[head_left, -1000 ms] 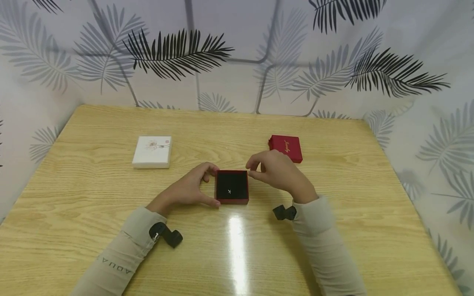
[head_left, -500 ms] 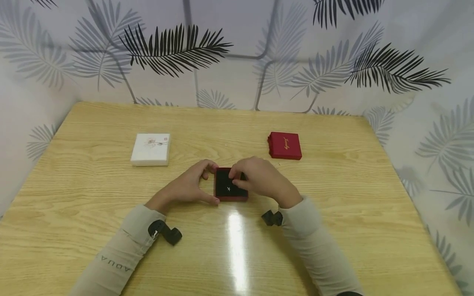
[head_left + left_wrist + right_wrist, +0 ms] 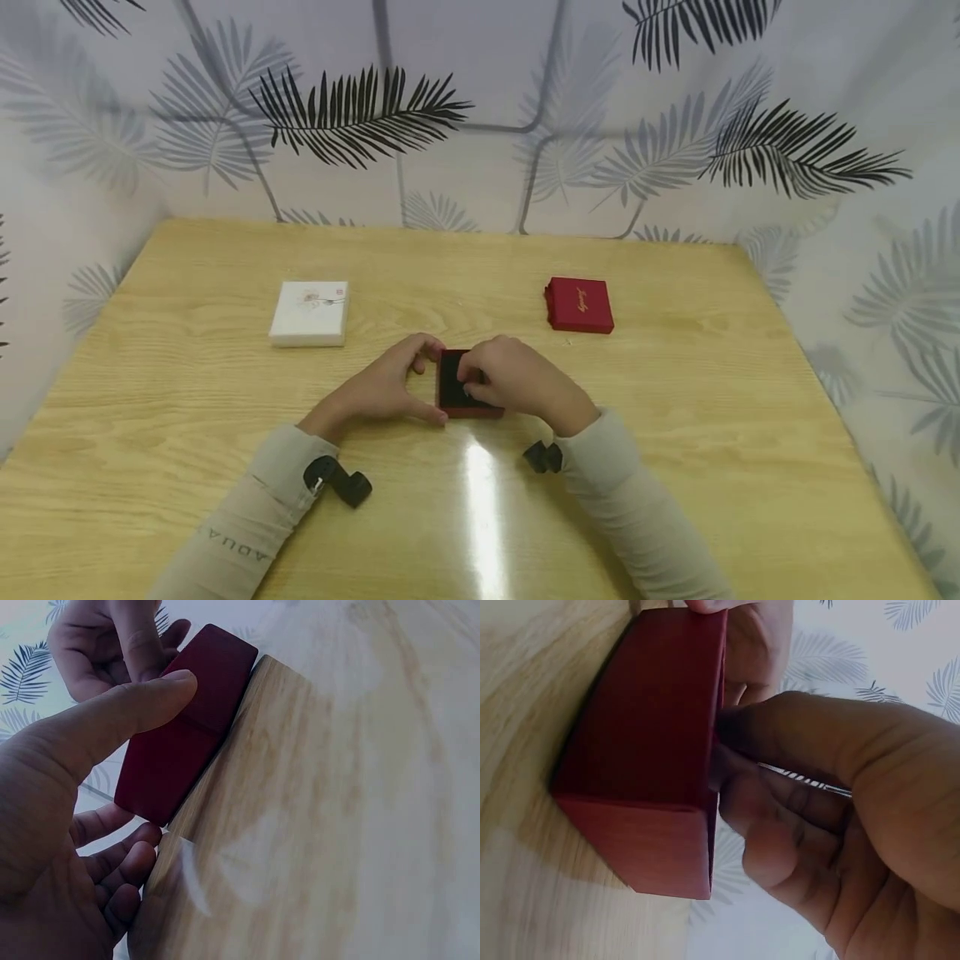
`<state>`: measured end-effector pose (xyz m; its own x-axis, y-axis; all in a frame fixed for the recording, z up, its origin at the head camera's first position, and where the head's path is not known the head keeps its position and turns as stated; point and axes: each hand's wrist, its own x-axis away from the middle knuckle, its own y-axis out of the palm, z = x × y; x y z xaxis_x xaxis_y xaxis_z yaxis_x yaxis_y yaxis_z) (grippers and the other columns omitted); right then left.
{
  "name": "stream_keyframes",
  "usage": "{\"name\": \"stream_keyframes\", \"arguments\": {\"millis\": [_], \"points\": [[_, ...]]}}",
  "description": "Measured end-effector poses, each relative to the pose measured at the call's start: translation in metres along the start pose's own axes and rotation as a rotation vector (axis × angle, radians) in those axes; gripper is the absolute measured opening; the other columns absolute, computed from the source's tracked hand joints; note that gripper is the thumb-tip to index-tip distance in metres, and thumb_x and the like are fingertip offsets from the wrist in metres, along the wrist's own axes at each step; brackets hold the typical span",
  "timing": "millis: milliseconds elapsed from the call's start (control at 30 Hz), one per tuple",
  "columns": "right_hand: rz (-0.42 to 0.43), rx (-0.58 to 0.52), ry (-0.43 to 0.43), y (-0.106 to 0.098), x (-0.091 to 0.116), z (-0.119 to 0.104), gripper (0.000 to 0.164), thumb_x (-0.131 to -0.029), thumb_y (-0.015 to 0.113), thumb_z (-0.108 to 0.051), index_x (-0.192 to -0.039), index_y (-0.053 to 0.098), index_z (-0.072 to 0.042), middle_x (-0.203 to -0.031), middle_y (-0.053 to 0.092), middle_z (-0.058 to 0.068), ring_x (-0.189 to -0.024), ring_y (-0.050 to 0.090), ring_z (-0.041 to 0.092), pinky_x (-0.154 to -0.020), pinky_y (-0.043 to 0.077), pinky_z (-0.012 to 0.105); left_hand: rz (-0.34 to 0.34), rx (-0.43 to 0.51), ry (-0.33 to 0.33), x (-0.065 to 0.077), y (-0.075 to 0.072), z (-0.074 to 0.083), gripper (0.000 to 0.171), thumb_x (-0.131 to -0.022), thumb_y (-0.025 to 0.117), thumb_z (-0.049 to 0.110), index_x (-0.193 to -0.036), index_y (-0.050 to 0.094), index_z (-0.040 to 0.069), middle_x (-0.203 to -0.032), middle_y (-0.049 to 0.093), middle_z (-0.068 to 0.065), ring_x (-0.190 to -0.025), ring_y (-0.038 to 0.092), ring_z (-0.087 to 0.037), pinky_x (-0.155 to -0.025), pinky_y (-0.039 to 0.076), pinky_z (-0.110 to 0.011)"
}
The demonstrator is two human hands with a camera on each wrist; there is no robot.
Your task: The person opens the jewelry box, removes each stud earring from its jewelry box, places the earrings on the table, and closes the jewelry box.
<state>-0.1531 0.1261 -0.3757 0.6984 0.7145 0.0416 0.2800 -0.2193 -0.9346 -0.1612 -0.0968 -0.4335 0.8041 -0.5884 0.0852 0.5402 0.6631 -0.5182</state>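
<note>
A small open red box [image 3: 472,412] with a black lining sits on the wooden table. My left hand [image 3: 390,385] holds its left side, thumb [image 3: 169,690] on the near wall and fingers round the far corner. From the right, my right hand [image 3: 517,377] reaches over the box. Its thumb and forefinger come together inside, at a small silver jewellery piece [image 3: 467,392], which they mostly cover. A thin twisted silver strand [image 3: 802,777] shows between the right thumb and the fingers. The fingertips themselves are hidden behind the box wall [image 3: 645,712].
A flat white box [image 3: 309,315] with a flower print lies at the back left. At the back right lies a red box [image 3: 581,305] with gold lettering. A leaf-patterned curtain [image 3: 465,125] hangs behind the table.
My right hand has moved left and down from beside the box to over its inside, covering the silver piece. The left hand stays at the box.
</note>
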Motion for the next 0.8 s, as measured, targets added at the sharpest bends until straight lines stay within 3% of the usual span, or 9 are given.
{"name": "stream_keyframes", "arguments": {"millis": [200,433,800], "points": [[-0.065,0.031,0.049,0.0042,-0.0008,-0.0014,0.003,-0.089,0.072,-0.011,-0.088,0.073,-0.009,-0.084,0.071,-0.001,-0.075,0.059,0.010,-0.073,0.053,0.028,-0.014,0.008,-0.002,-0.0004,0.0049,-0.0020,0.085,-0.067,0.093,0.031,-0.136,0.046,0.014,-0.132,0.053,-0.003,-0.111,0.046,-0.023,-0.100,0.039,-0.039],[-0.071,0.023,0.084,0.0021,-0.0023,-0.0063,0.004,-0.089,0.072,-0.012,-0.086,0.073,-0.010,-0.082,0.071,0.000,-0.071,0.058,0.010,-0.070,0.052,0.028,0.004,0.002,-0.003,-0.0001,0.0031,-0.0017,0.086,-0.066,0.094,0.029,-0.136,0.046,0.014,-0.132,0.053,-0.003,-0.112,0.046,-0.023,-0.100,0.039,-0.040],[-0.063,0.101,0.111,0.0056,-0.0045,-0.0084,0.006,-0.087,0.075,-0.017,-0.084,0.072,-0.014,-0.080,0.069,-0.003,-0.071,0.055,0.011,-0.067,0.053,0.031,0.006,0.000,-0.013,0.0004,0.0010,-0.0009,0.086,-0.066,0.094,0.031,-0.136,0.046,0.014,-0.132,0.054,-0.003,-0.110,0.045,-0.023,-0.099,0.038,-0.039]]}}
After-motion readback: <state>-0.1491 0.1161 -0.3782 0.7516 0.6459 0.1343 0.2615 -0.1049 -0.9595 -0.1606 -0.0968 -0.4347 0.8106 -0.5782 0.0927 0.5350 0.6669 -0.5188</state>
